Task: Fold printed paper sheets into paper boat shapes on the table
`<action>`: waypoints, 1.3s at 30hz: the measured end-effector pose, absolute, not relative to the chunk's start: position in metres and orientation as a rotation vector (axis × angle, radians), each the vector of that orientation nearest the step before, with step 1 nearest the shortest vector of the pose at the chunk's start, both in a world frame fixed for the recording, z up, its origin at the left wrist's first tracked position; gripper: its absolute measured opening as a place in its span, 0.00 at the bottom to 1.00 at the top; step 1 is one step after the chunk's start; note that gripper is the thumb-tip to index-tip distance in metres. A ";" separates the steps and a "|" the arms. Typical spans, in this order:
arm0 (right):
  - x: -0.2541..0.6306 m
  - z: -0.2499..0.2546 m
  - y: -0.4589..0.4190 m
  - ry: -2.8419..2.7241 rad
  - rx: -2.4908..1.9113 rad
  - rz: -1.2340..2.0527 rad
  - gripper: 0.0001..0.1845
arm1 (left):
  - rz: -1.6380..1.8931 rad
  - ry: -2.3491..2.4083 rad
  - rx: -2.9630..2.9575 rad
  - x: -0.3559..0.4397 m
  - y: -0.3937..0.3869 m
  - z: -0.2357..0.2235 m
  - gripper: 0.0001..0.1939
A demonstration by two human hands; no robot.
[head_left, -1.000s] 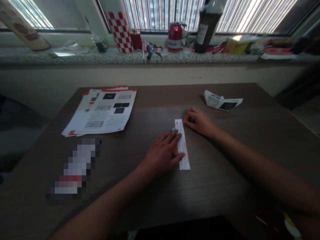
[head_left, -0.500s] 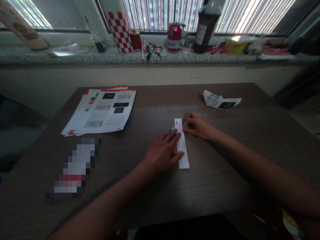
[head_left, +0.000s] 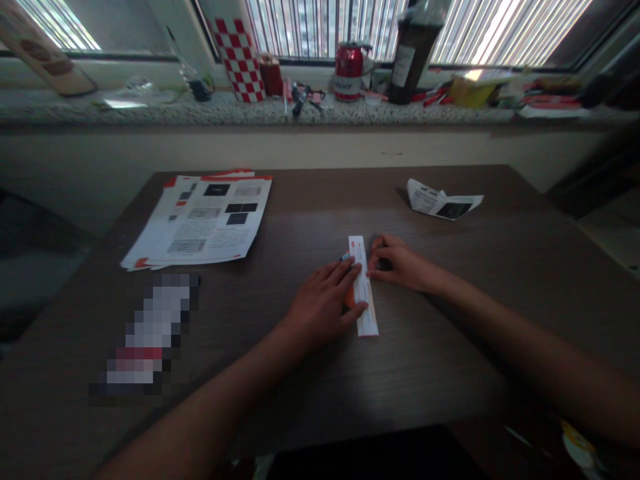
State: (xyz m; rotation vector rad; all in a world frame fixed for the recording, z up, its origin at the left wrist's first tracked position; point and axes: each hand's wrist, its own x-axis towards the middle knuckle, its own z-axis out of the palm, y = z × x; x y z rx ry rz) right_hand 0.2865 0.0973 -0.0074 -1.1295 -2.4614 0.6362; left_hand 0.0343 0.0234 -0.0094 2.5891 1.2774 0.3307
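Observation:
A narrow folded strip of white printed paper (head_left: 368, 315) with some orange on it lies lengthwise on the table. My left hand (head_left: 325, 297) rests flat across its left side, fingers stretched out and thumb on the lower half. Orange paper and a small dark and light-blue bit peek out beside those fingers. At the strip's right edge is my right hand (head_left: 395, 262), its fingers curled in and thumb tip close against the edge. What is between those fingertips, if anything, is hidden.
Printed sheets (head_left: 200, 223) lie stacked at the back left, with a blurred-out object (head_left: 150, 333) nearer me. A folded paper piece (head_left: 443, 203) stands at the back right. Behind the table (head_left: 310, 200), the windowsill (head_left: 310, 119) holds a red can (head_left: 349, 70), a dark bottle (head_left: 406, 63) and other items.
My right hand has slid a little toward me along the strip's right edge. My left hand and the strip stay in place.

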 end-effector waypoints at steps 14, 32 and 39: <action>0.283 -0.004 0.061 -2.456 -1.164 0.702 0.04 | 0.318 1.286 2.597 0.034 0.024 -0.011 0.35; 0.282 -0.002 -0.007 -2.418 -1.211 0.716 0.02 | 0.303 1.276 2.594 0.034 0.025 -0.014 0.37; 0.283 -0.007 -0.019 -2.396 -1.199 0.709 0.04 | 0.310 1.275 2.611 0.034 0.024 -0.013 0.37</action>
